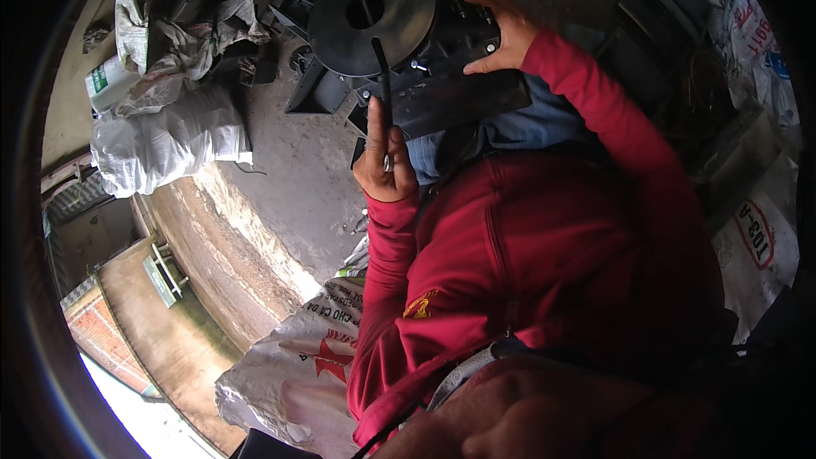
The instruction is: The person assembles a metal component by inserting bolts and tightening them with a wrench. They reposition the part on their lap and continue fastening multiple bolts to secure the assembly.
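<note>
Red jacket (pixel 544 229) nearest. Left to right: white bundle (pixel 166 138) on floor; black holed disc (pixel 414 13) atop black metal assembly (pixel 463 93) at the lap; left hand (pixel 382 168) clutching dark rod (pixel 385 102), one finger extended; right hand (pixel 510 38) spread against assembly's right end, can't tell if gripping.

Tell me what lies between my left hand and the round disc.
In the head view, a dark rod, held in the left hand, runs up to the disc, with a bolt beside it.
</note>
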`<state>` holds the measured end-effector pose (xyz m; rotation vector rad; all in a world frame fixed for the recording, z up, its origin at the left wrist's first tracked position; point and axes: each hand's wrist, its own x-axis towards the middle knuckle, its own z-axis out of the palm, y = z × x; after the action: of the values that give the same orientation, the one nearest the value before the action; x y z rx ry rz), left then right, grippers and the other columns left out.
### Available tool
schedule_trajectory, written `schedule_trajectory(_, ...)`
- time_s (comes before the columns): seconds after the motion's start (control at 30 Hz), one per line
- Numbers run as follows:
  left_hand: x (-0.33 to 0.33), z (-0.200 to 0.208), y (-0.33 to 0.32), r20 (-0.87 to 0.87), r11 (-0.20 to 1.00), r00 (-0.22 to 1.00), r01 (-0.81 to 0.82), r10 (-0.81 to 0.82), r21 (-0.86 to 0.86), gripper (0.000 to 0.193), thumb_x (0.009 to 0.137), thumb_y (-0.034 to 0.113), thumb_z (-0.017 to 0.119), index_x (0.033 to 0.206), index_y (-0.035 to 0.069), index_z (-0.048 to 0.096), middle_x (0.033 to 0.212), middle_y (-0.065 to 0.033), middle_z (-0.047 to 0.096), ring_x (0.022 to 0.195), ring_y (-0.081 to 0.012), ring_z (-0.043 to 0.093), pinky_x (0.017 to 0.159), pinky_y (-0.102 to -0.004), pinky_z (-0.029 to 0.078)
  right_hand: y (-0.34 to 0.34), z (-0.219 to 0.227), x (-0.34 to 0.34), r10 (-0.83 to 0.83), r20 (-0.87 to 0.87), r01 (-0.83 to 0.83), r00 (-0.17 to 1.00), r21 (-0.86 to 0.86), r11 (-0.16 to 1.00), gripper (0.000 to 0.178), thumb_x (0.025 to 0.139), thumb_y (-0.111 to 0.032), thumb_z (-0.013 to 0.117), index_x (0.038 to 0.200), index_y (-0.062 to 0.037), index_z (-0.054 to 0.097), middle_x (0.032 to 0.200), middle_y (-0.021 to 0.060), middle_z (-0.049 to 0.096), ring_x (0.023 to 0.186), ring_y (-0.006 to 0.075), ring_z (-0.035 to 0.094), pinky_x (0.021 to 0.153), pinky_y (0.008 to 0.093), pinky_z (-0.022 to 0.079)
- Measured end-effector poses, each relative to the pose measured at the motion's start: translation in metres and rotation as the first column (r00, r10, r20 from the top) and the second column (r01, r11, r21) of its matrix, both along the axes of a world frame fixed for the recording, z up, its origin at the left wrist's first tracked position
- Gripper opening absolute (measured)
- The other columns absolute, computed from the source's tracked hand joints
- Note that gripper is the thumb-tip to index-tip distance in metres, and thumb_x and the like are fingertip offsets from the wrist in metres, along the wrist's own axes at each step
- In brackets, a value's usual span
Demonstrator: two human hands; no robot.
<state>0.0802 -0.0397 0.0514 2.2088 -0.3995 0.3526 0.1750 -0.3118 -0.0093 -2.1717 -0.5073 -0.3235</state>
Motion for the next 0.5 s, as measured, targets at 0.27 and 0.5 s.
schedule_trajectory(0.27,0.004,0.003,0.002,0.015,0.998,1.0,0.016,-0.015,-0.06,0.047,0.096,0.011,0.058,0.142,0.016,0.052,0.069,-0.0145,0.065,0.049,-0.0096,0.052,0.051,-0.0249,0.044,-0.002,0.0,0.0,-0.008,-0.025,0.009,1.0,0.025,1.0,0.098,0.058,-0.045,0.091,0.137,-0.0092,0.046,0.14,0.016,0.046,0.132,0.0364,0.042,0.11,0.0442,0.037)
schedule_trajectory(0.5,-0.002,-0.006,0.006,-0.119,0.989,0.992,-0.031,0.048,0.142,0.05,0.093,0.01,0.062,0.141,0.024,0.054,0.072,-0.0167,0.066,0.049,-0.0102,0.056,0.052,-0.0265,0.045,0.0,-0.001,0.002,0.0,-0.018,0.0,1.0,0.034,0.999,0.1,0.056,-0.047,0.091,0.137,-0.0087,0.045,0.14,0.0169,0.046,0.132,0.0365,0.042,0.111,0.0438,0.036)
